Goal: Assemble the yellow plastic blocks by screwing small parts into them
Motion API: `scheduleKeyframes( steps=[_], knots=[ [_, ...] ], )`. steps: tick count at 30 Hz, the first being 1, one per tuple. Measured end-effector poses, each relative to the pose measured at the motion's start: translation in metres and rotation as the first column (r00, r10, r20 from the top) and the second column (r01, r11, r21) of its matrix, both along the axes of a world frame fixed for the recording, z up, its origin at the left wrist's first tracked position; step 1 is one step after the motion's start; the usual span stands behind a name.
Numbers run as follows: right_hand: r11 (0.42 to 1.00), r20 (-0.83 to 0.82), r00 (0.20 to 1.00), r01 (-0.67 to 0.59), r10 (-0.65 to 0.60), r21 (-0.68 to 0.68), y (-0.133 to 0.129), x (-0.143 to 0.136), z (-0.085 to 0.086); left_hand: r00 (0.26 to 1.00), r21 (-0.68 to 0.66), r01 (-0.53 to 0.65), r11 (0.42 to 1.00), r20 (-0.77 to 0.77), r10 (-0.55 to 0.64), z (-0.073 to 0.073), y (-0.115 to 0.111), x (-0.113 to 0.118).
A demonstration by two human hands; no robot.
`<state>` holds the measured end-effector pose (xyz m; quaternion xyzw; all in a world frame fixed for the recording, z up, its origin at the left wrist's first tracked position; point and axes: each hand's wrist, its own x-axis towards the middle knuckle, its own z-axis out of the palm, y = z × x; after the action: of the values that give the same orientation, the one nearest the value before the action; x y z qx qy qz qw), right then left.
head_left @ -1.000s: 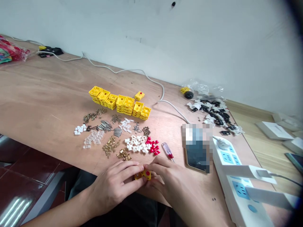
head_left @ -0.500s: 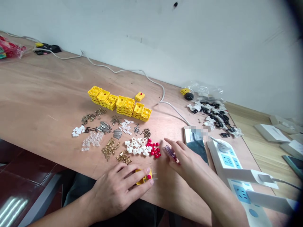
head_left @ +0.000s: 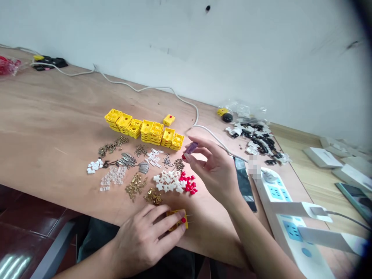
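Observation:
My left hand [head_left: 151, 234] presses a yellow plastic casing [head_left: 185, 213] against the table near its front edge. A red button [head_left: 183, 220] shows between the fingers, and two thin metal pins stick out to the right. My right hand [head_left: 216, 170] is raised above the right side of the parts, with a purple see-through handle [head_left: 191, 147] pinched between thumb and fingers. Something small and red shows at the fingertips; whether it is part of the handle I cannot tell. Below lie red caps [head_left: 190, 184] and white plastic fittings [head_left: 169, 181].
Stacked yellow casings [head_left: 151, 131] stand behind heaps of small parts: brass pieces [head_left: 135, 186], clear pieces [head_left: 113, 177], screws [head_left: 109, 149]. One closed yellow casing [head_left: 169, 120] sits behind. At right are a phone [head_left: 245, 186], power strips [head_left: 274, 192] and a white cable [head_left: 197, 112].
My right hand has moved up and to the left with the purple handle, now above the red caps. My left hand stays on the yellow casing. The view has shifted slightly.

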<state>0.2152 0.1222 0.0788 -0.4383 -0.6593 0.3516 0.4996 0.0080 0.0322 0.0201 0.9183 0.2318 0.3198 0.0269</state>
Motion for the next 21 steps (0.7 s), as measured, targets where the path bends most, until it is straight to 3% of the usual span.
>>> scheduleKeyframes(
  steps=[7,21],
  knots=[
    [0.999,-0.006,1.0,0.012,-0.013,-0.036,0.001,-0.001,-0.015,1.0,0.011,-0.012,1.0,-0.005,0.012,0.003,0.001,0.0],
    [1.0,0.023,1.0,0.007,-0.007,0.007,-0.003,-0.005,-0.009,0.999,-0.015,-0.003,1.0,0.035,0.003,0.003,0.0,0.0]
  ],
)
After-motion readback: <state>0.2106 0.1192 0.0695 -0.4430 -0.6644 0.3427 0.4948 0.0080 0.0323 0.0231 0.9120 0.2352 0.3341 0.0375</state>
